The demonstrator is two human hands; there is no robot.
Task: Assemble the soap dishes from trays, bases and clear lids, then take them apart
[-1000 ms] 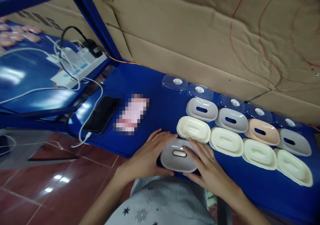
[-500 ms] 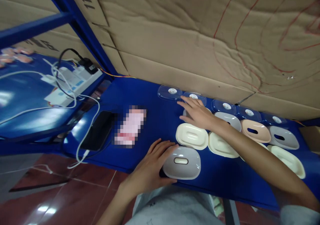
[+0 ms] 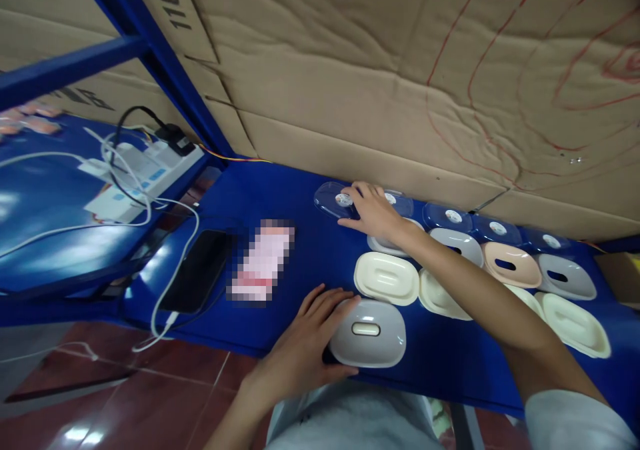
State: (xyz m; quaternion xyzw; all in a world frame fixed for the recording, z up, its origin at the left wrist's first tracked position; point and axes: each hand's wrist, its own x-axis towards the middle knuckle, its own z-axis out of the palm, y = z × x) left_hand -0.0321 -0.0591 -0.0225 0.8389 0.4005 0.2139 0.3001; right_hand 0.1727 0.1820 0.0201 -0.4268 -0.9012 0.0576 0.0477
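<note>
My left hand [image 3: 311, 340] grips the left end of a grey oval soap dish [image 3: 385, 343], fingers along its far edge and thumb at the near edge. A cream piece shows through the dish's slot. My right hand [image 3: 375, 211] is at the back of the table, its fingers and thumb closed on the right end of a clear plastic lid [image 3: 326, 200] with a round white sticker. Under that wrist, another grey dish [image 3: 387, 245] is partly hidden. Just beyond the held dish lies a cream oval tray [image 3: 386, 278].
More clear lids [image 3: 450, 217] line the cardboard wall [image 3: 320, 97]. Slotted dishes, one of them peach [image 3: 511, 263], and cream trays [image 3: 575, 323] stand in rows to the right. On the left are a blurred pink item [image 3: 263, 260], a black phone [image 3: 195, 273] and a power strip [image 3: 145, 183].
My right hand has moved left and closed on the leftmost clear lid, which has shifted slightly toward me. My left hand stays on the grey soap dish.
</note>
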